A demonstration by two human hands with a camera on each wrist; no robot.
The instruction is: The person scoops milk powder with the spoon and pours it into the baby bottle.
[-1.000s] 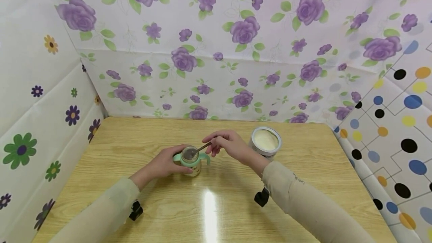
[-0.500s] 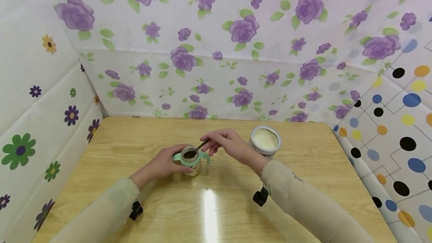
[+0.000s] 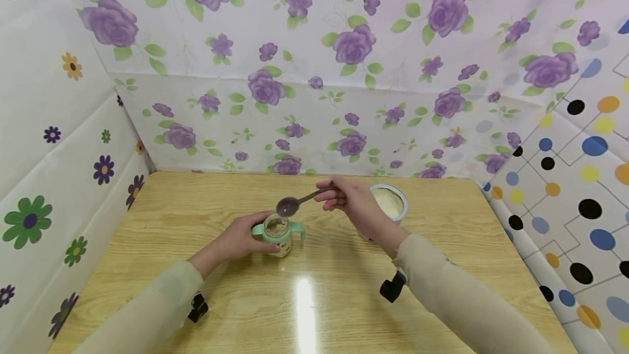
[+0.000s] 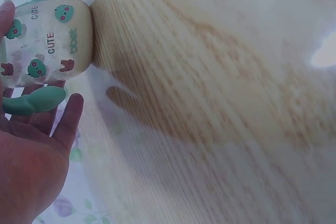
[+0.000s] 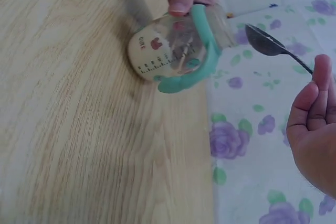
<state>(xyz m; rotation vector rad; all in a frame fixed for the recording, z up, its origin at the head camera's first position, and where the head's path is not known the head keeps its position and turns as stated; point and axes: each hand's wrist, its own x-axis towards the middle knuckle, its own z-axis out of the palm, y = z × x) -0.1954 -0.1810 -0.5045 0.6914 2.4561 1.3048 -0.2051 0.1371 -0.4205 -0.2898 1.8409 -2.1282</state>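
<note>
My left hand [image 3: 241, 238] grips a clear baby bottle [image 3: 284, 248] with mint-green handles, thumb in front and fingers behind. The bottle stands lidless on the table, with pale contents at its bottom in the right wrist view. Green characters and "CUTE" lettering mark the bottle [image 4: 50, 40] in the left wrist view. A dark metal spoon [image 3: 287, 207] is pinched by its handle in my right hand [image 3: 357, 209]. Its bowl hangs just above and behind the bottle's open mouth, with slight pale residue on the spoon [image 5: 266, 43].
An open tin [image 3: 405, 207] of pale cream powder stands at the back right, partly behind my right hand. The wooden table [image 3: 236, 305] ends at a flower-printed cloth wall [image 3: 324, 124]. Dotted cloth [image 3: 560, 217] bounds the right side.
My right hand has lifted the spoon out of the bottle's mouth and moved up and right, now overlapping the tin. The left hand and bottle have stayed in place.
</note>
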